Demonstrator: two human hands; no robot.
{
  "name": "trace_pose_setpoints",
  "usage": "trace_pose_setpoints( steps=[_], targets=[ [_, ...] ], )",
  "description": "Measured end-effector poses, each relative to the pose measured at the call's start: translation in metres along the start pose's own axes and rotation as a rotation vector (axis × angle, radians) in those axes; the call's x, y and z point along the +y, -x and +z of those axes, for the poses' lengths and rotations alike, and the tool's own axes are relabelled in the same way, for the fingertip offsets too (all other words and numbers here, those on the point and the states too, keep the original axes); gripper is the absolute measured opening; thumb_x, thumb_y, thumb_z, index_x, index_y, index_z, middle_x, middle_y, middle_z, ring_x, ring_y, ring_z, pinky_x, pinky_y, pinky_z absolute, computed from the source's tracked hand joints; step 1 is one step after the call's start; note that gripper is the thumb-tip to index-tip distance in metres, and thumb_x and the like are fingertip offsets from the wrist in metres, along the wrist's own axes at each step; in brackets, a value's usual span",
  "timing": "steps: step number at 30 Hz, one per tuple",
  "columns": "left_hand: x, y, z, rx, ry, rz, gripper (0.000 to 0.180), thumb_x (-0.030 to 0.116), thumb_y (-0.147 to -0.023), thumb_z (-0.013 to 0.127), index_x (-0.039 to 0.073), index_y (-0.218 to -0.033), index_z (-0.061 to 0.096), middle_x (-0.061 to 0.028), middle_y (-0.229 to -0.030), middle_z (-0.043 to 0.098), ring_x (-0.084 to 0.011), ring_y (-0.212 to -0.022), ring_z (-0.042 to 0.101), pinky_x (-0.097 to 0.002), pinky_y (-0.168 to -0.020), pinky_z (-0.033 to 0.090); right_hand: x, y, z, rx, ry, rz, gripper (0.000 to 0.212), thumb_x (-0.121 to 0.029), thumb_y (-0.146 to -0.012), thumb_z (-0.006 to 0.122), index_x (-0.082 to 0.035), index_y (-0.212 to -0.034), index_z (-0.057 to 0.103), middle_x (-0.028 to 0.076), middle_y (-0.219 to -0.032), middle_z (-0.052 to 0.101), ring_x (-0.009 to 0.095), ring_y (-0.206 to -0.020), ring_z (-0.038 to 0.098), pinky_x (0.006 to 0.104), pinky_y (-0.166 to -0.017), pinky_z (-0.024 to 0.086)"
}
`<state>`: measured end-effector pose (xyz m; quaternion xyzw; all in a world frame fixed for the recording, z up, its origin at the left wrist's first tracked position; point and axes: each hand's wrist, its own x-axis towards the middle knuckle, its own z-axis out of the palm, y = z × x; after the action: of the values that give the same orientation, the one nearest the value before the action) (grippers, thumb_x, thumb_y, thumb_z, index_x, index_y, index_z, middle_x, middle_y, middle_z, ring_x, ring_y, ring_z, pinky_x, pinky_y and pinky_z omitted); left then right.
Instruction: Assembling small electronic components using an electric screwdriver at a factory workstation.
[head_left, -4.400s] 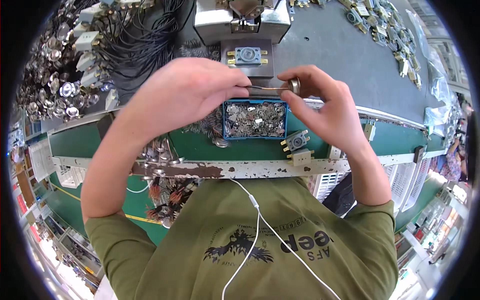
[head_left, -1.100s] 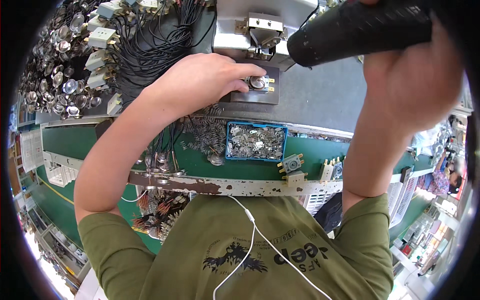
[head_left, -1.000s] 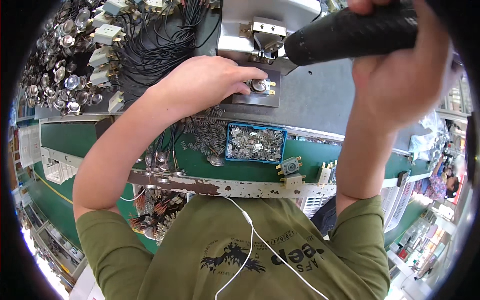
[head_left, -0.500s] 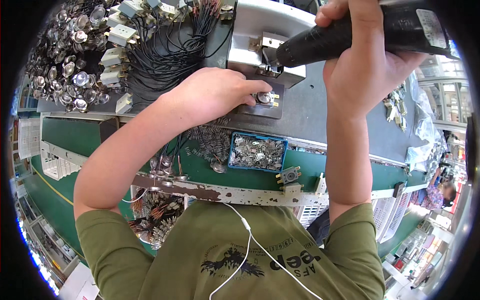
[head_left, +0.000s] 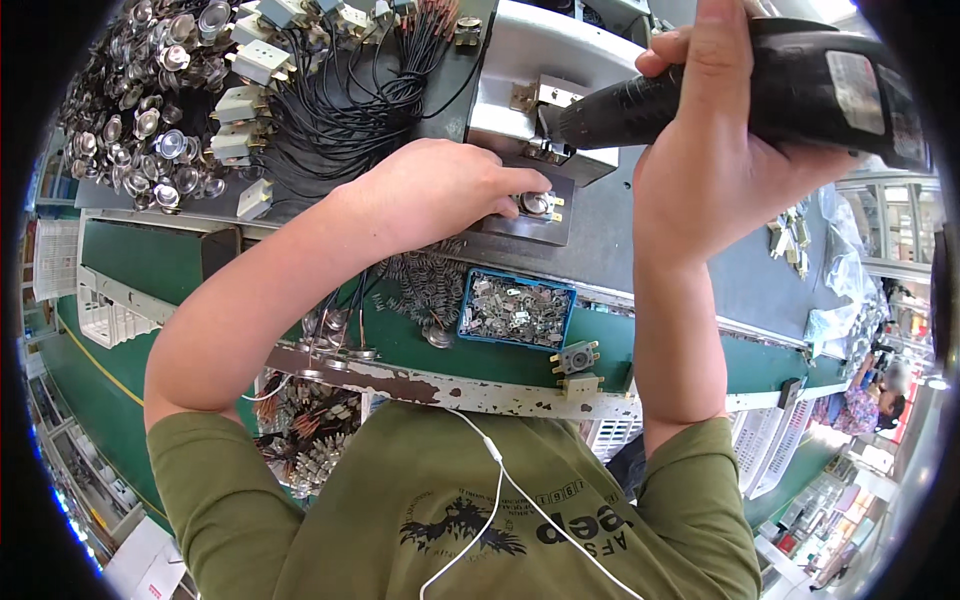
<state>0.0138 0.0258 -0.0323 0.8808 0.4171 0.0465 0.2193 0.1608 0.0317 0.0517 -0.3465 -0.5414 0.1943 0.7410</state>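
My left hand [head_left: 440, 192] is closed at a small switch-like part [head_left: 537, 204] with a round metal cap and brass tabs, seated on a flat metal block [head_left: 520, 230]. Its index finger and thumb grip the part's left side. My right hand [head_left: 705, 150] is wrapped round a black power screwdriver [head_left: 625, 112] with a tapered nose, held sideways. The screwdriver's tip is at a small metal bracket [head_left: 556, 92] on the front of a bent sheet-metal fixture [head_left: 500, 65]; the exact contact is hard to make out.
Round metal-capped parts [head_left: 150, 130] are heaped far left, beside white blocks [head_left: 262, 62] with black wires [head_left: 340, 130]. Nearer lie a blue tray of small metal pieces [head_left: 515, 308], springs [head_left: 415, 285] and two finished-looking switches [head_left: 577, 365]. Plastic bags [head_left: 840, 260] lie right. Another person [head_left: 860, 410] is far right.
The view has shifted slightly, so the bench things appear a little further right. My right forearm and wrist have swung slightly left; the screwdriver's tip stays at the bracket, and my left hand keeps its grip.
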Motion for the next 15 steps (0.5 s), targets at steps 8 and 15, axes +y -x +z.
trace_pose_setpoints(
  steps=[8, 15],
  targets=[
    [-0.004, 0.001, 0.006, 0.027, 0.02, -0.006, 0.039, 0.028, -0.098, 0.064, 0.028, -0.137, 0.065, -0.0119, -0.098, 0.07, -0.0325, -0.091, 0.07, -0.043, -0.08, 0.058, 0.002, -0.01, -0.004, -0.17, -0.019, 0.009, 0.021, 0.003, -0.095, 0.069, 0.003, -0.113, 0.057, 0.012, -0.09, 0.069, 0.013, -0.059, 0.062, 0.0259, -0.054, 0.051],
    [0.004, 0.002, -0.007, -0.067, 0.085, -0.055, 0.04, 0.021, -0.101, 0.05, 0.026, -0.138, 0.064, -0.0038, -0.109, 0.076, -0.0276, -0.104, 0.072, -0.04, -0.089, 0.057, 0.006, -0.024, -0.006, -0.3, -0.004, 0.035, 0.014, -0.001, -0.095, 0.071, 0.005, -0.108, 0.068, 0.011, -0.088, 0.072, 0.014, -0.061, 0.066, 0.0255, -0.055, 0.053]
  ],
)
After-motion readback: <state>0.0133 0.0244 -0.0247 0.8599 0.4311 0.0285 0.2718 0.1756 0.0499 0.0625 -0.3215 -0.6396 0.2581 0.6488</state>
